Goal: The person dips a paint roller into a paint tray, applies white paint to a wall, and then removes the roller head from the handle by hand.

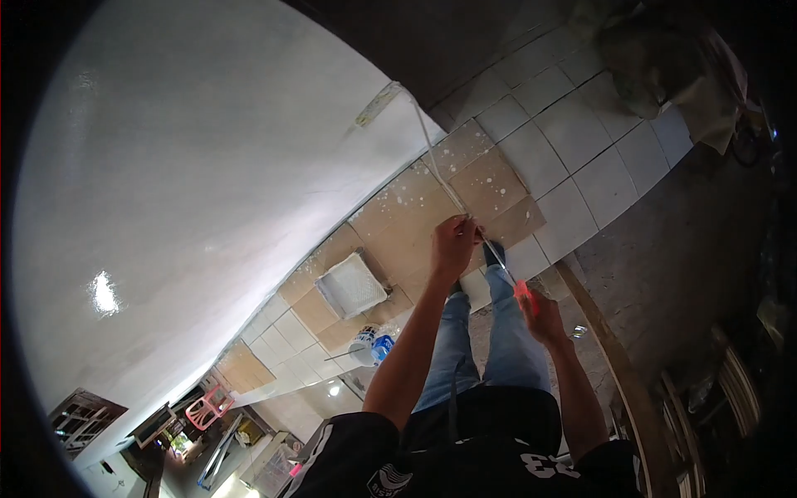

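Note:
My right hand (541,317) is closed around the red handle of a tool (521,290) with a thin metal shaft. The shaft points up and left to my left hand (455,247), whose fingers are pinched together. A long white cord (433,158) runs from a patch on the white wall down to those same fingers. Exactly how cord and shaft meet is hidden by the fingers. Left of my legs, a white paint tray (352,286) lies on paint-spotted brown cardboard (415,207).
A white bucket (364,344) with a stick and a blue container (382,349) stand beside my left leg. A pink chair (209,405) is farther off. Along the right runs a wooden edge (610,349). Draped cloth (706,91) sits at upper right.

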### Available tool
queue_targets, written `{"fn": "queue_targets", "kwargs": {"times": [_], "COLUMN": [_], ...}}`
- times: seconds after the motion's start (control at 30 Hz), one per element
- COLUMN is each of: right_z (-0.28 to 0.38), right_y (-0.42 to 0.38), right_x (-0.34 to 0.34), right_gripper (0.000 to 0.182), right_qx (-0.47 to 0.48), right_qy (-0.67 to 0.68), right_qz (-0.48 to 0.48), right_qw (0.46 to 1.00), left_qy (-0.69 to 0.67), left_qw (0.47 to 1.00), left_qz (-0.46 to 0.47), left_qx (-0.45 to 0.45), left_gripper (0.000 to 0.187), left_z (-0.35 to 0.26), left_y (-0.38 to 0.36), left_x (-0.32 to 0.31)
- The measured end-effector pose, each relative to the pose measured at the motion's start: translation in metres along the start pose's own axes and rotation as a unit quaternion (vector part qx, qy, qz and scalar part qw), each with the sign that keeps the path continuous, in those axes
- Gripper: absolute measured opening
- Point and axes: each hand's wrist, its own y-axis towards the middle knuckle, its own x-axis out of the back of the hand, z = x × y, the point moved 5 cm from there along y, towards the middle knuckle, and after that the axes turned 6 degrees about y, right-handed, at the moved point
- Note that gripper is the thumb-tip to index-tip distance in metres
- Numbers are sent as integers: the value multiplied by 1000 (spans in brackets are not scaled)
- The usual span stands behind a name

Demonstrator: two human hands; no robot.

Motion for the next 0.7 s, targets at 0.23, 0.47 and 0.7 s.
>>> {"fn": "queue_targets", "kwargs": {"times": [0.23, 0.47, 0.7], "right_z": [55, 18, -44], "right_y": [-49, 1, 31], "right_x": [25, -10, -16], "right_gripper": [27, 27, 42], "right_qx": [34, 87, -5], "right_qy": [-29, 20, -32], "right_qz": [28, -11, -6], "right_qw": [999, 996, 999], "left_qy": [-33, -40, -12], "left_qw": [998, 999, 1000], "left_qz": [-31, -11, -1], "left_qx": [-46, -25, 9], "left_gripper": [26, 25, 21], "left_z": [-106, -75, 25], "left_y": [-80, -42, 30], "left_x": [17, 28, -3]}}
